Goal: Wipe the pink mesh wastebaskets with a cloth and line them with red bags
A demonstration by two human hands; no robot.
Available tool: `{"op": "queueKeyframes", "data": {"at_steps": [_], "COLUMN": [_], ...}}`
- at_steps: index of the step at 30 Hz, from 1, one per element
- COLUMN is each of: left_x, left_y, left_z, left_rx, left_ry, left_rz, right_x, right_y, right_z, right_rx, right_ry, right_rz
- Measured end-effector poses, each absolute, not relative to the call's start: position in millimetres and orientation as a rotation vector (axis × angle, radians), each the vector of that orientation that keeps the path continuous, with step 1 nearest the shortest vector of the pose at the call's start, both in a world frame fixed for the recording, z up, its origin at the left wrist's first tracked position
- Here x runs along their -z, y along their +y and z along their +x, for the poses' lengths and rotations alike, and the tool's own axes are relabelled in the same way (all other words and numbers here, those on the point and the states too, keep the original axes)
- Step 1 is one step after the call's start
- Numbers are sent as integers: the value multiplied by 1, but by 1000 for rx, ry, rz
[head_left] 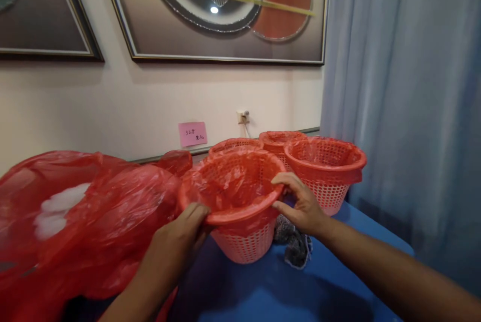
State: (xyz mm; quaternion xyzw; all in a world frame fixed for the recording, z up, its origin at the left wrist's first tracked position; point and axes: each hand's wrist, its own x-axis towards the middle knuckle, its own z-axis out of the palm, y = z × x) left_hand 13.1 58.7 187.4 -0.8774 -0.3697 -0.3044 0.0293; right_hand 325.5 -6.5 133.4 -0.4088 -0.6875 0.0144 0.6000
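In the head view, a perforated plastic basket (244,244) stands in the middle, lined with a thin red plastic bag (235,182) folded over its rim. My left hand (184,232) grips the rim at the near left, fingers partly hidden behind it. On the right side of the same rim, my right hand (300,204) pinches the edge between thumb and fingers. A crumpled dark grey cloth (296,247) lies on the table just right of the basket, below my right hand.
Another lined basket (328,192) stands to the right, with two more baskets behind. Large red plastic bags (124,212) with something white (62,207) inside fill the left. The blue table (240,299) meets the wall, where a pink note (193,134) and a socket (243,117) show. A curtain (406,86) hangs at right.
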Motion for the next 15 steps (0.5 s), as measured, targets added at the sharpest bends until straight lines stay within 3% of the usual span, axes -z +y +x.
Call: {"op": "queueKeyframes", "data": {"at_steps": [4,8,15], "left_x": [-185,-193,-220], "left_y": [63,68,75], "left_z": [1,8,71], "left_rx": [927,889,901], "left_ry": [-1175,-1108,-1224], "left_rz": [-2610,-2575,-2673], "right_x": [-57,10,31], "right_y": [4,12,-5], "right_z": [343,350,340], "right_rx": [-104,-354,-592], "right_ry": [-1235,-1414,-1700], "right_rz": [-1241,-1765,-1537]}}
